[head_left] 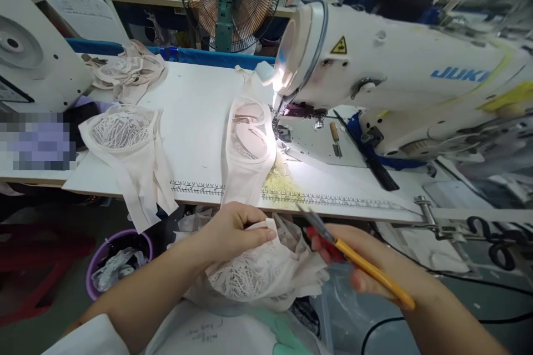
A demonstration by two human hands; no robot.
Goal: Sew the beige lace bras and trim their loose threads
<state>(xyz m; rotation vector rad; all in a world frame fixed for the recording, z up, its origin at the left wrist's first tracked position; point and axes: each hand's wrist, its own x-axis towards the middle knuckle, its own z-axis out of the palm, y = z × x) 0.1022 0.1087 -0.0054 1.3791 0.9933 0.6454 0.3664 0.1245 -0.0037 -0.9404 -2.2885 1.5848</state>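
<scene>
My left hand [235, 233] pinches the edge of a pale lace bra [245, 274] between thumb and fingers, in front of the table edge. The bra's lace cup faces up over my lap. To its right, my right hand [353, 258] is closed around an orange-handled tool [370, 272] with a narrow metal blade pointing up and left. The blade is blurred, and a red part shows by the fingers; I cannot tell the tool's exact kind. Another pale bra [251, 141] lies on the table beside the needle of a sewing machine [387, 61], its lower end reaching toward my left hand.
More lace bra pieces [125, 130] hang over the front edge at left, with a heap [129, 69] behind. A printed ruler [333, 201] runs along the tabletop edge. A purple bin [92, 266] stands on the floor. A fan [231, 0] stands behind the table.
</scene>
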